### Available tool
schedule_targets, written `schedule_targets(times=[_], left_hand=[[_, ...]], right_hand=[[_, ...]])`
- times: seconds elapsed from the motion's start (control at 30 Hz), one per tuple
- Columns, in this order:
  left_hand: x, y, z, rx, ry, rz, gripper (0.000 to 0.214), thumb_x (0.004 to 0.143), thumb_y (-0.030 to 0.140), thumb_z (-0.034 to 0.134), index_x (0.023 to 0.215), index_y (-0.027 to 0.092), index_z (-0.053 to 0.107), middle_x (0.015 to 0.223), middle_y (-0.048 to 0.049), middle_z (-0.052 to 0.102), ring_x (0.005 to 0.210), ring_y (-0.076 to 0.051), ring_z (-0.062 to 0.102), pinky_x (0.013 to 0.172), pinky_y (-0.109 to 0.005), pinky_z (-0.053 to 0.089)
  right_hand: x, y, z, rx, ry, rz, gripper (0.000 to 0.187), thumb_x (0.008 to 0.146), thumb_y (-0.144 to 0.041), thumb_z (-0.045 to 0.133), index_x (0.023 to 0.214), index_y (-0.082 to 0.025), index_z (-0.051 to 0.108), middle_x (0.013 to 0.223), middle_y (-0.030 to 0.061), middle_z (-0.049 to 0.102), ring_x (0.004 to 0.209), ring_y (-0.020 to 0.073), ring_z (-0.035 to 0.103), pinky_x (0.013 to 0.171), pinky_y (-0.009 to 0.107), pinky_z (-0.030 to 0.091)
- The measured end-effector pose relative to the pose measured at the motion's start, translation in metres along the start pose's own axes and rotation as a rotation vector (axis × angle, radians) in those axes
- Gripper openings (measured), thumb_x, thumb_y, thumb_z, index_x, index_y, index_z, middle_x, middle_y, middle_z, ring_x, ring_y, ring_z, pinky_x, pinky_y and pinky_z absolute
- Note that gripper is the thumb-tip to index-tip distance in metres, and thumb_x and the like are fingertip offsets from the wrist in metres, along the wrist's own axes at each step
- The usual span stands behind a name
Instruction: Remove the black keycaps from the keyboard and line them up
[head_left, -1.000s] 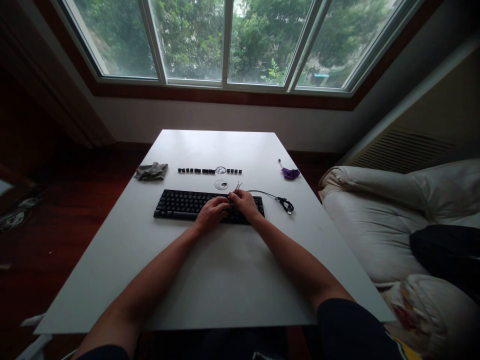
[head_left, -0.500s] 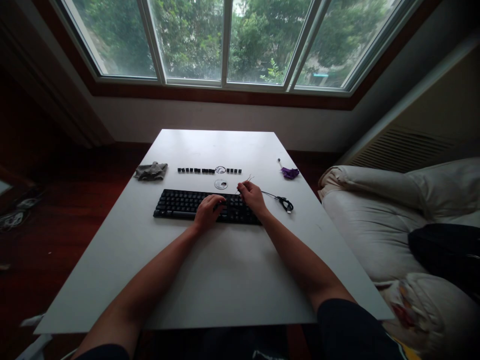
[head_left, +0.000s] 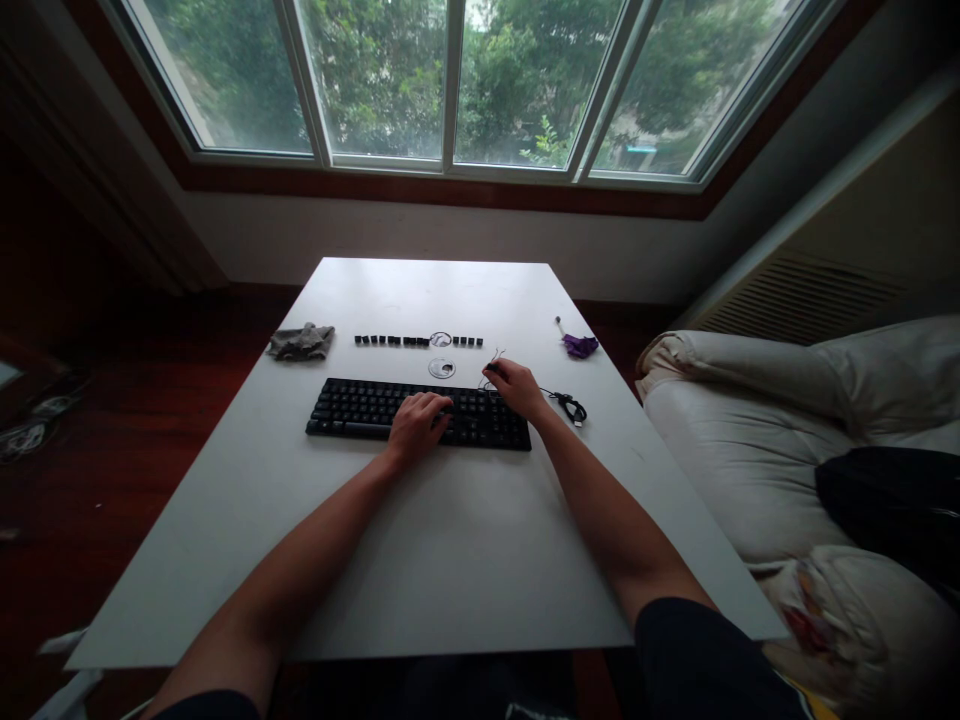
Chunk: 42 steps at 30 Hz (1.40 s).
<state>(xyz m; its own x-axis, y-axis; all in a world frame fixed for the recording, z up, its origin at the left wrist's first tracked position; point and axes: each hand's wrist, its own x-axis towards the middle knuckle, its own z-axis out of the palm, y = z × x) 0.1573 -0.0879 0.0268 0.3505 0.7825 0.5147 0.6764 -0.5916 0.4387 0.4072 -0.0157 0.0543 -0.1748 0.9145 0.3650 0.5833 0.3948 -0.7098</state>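
A black keyboard (head_left: 352,408) lies across the white table in front of me. My left hand (head_left: 418,422) rests on its middle right part, with the fingers stretched over the keys and the thumb apart. Over the right end of the keyboard, my right hand (head_left: 514,385) pinches a thin wire keycap puller (head_left: 499,354). A small dark piece shows at those fingertips, too small to make out. Beyond the keyboard, several black keycaps (head_left: 416,342) stand in a row. Two round clear pieces, one in the row (head_left: 441,340) and one nearer me (head_left: 442,368), lie there too.
A grey cloth (head_left: 302,342) lies at the table's left edge. Toward the right edge are a purple cloth (head_left: 581,346) with a thin stick and the coiled black cable (head_left: 571,408). A pale sofa (head_left: 742,440) stands right of the table (head_left: 450,560).
My right hand has shifted slightly right and away from me, with the wire puller still in it, uncovering the keyboard's right end. My left fingers have flattened a little on the keys.
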Motion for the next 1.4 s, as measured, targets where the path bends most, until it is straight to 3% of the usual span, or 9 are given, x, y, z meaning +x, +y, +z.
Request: schedule_targets(times=[0.27,0.5,0.67,0.77,0.97,1.13,1.3,1.4], left_hand=[[0.000,0.000,0.000,0.013,-0.036,0.011,0.022,0.092,0.024,0.061,0.113,0.025,0.066,0.108,-0.0066,0.070,0.102,-0.026,0.060,0.093,-0.042,0.043],[0.000,0.000,0.001,0.017,-0.036,0.015,0.022,0.092,0.024,0.061,0.113,0.025,0.066,0.107,-0.0065,0.069,0.102,-0.025,0.060,0.093,-0.042,0.044],[0.000,0.001,0.001,0.035,-0.042,0.023,0.022,0.092,0.024,0.061,0.113,0.025,0.066,0.107,-0.0062,0.070,0.102,-0.025,0.060,0.094,-0.041,0.044],[0.000,0.002,0.000,0.053,-0.060,0.013,0.021,0.092,0.024,0.061,0.113,0.025,0.066,0.108,-0.0054,0.069,0.103,-0.024,0.060,0.094,-0.041,0.044],[0.001,0.002,-0.001,0.079,-0.078,0.012,0.021,0.093,0.024,0.060,0.114,0.025,0.065,0.109,-0.0047,0.070,0.103,-0.023,0.061,0.094,-0.040,0.045],[0.000,0.001,0.000,0.086,-0.081,0.018,0.021,0.093,0.025,0.060,0.113,0.024,0.065,0.109,-0.0045,0.070,0.102,-0.024,0.061,0.094,-0.041,0.044],[0.000,0.000,0.001,0.082,-0.085,0.019,0.020,0.093,0.025,0.060,0.113,0.024,0.065,0.109,-0.0045,0.071,0.103,-0.024,0.061,0.093,-0.041,0.045],[0.000,-0.001,0.001,0.074,-0.083,0.009,0.021,0.093,0.025,0.061,0.113,0.023,0.065,0.108,-0.0047,0.072,0.102,-0.024,0.061,0.093,-0.042,0.045]], right_hand=[[0.005,0.030,0.006,0.231,-0.031,0.222,0.037,0.085,-0.052,0.060,0.093,-0.017,0.069,0.070,0.0021,0.066,0.059,0.0150,0.059,0.059,0.027,0.045],[0.008,0.036,0.005,0.353,-0.163,0.148,0.038,0.083,-0.052,0.063,0.096,-0.016,0.070,0.072,0.0007,0.064,0.059,0.0129,0.056,0.061,0.027,0.045],[0.013,0.039,0.008,0.369,-0.148,0.231,0.037,0.086,-0.050,0.059,0.094,-0.015,0.068,0.068,0.0000,0.060,0.057,0.0124,0.053,0.057,0.026,0.043],[0.014,0.036,0.008,0.296,-0.187,0.210,0.036,0.086,-0.051,0.059,0.092,-0.016,0.068,0.068,0.0002,0.061,0.059,0.0132,0.054,0.058,0.026,0.043],[0.005,0.019,0.004,0.078,-0.246,-0.067,0.027,0.089,-0.046,0.060,0.091,-0.020,0.069,0.068,-0.0014,0.060,0.062,0.0137,0.051,0.061,0.026,0.041],[-0.003,0.014,0.000,0.030,-0.236,-0.198,0.019,0.089,-0.035,0.059,0.096,-0.020,0.068,0.093,0.0048,0.068,0.070,0.0142,0.058,0.068,0.027,0.047],[-0.010,0.010,0.003,-0.248,-0.130,-0.192,0.018,0.091,-0.033,0.057,0.102,-0.020,0.065,0.083,0.0051,0.068,0.073,0.0184,0.061,0.072,0.029,0.045],[-0.013,0.010,0.008,-0.287,-0.070,-0.119,0.021,0.092,-0.037,0.057,0.104,-0.021,0.064,0.077,0.0047,0.067,0.071,0.0202,0.063,0.070,0.029,0.044]])
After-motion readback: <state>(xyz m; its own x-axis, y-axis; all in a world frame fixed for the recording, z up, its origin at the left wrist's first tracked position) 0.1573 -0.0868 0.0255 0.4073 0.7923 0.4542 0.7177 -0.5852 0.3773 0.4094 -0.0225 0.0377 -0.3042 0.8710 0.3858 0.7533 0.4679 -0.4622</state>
